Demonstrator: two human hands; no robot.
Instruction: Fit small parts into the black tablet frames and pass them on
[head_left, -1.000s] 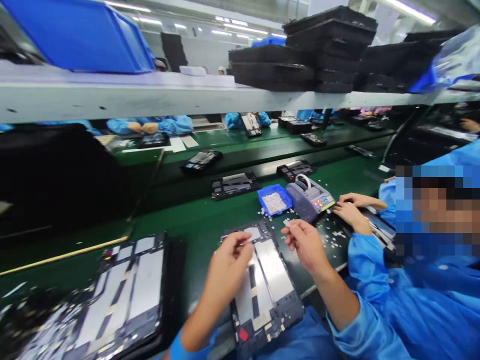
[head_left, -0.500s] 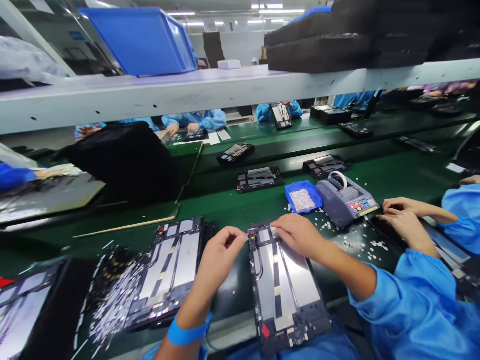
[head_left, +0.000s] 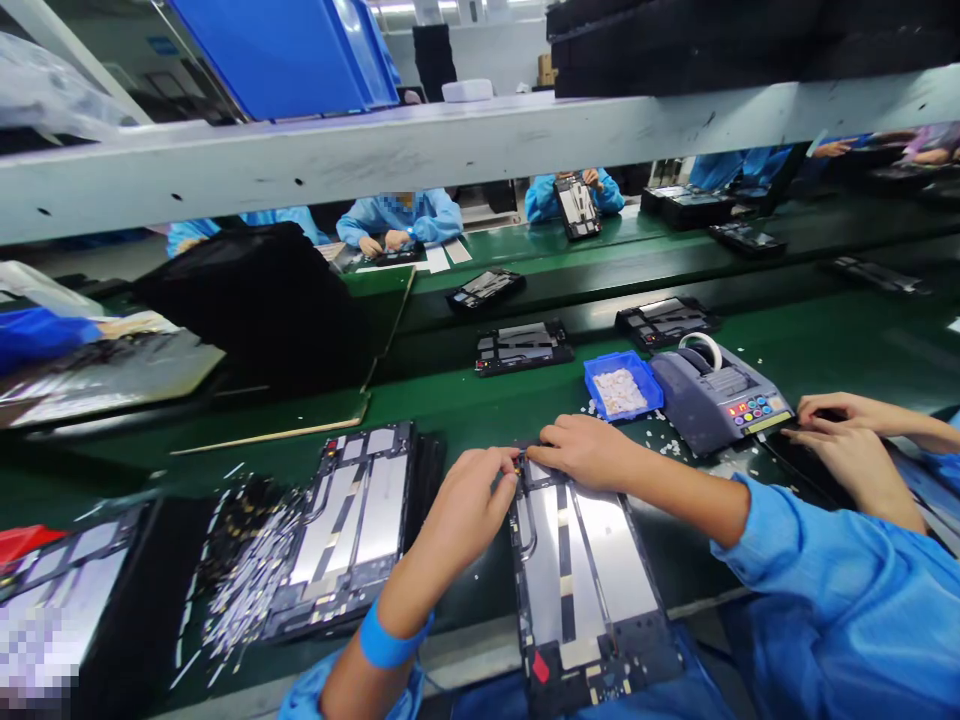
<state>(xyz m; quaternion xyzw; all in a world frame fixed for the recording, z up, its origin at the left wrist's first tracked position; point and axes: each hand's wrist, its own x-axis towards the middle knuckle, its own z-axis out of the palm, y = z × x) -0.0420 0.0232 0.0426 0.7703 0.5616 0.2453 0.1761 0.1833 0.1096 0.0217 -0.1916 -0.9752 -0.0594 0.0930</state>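
Note:
An opened tablet (head_left: 592, 570) with silver battery panels, a black frame and a red sticker lies tilted in front of me, its near end by my lap. My left hand (head_left: 472, 500) is at its upper left corner, with its fingers curled and thumb bent near the index finger. My right hand (head_left: 589, 450) reaches over the top edge, its fingers closed and their tips pressed to the same corner, close to the left fingertips. Whatever lies between the fingertips is hidden. Left of the hands, another opened tablet (head_left: 352, 520) lies on top of a stack.
Thin strips (head_left: 247, 590) are heaped left of the stack. Behind my hands are a blue tray (head_left: 622, 385) of small pale pieces and a grey tape dispenser (head_left: 716, 395). A co-worker's hands (head_left: 862, 450) work at the right. A shelf (head_left: 450, 150) crosses above; further tablets (head_left: 523, 346) lie beyond.
My left fingertips have moved right onto the tablet's corner, and my right fingers have shifted left to meet them. The camera view has shifted slightly.

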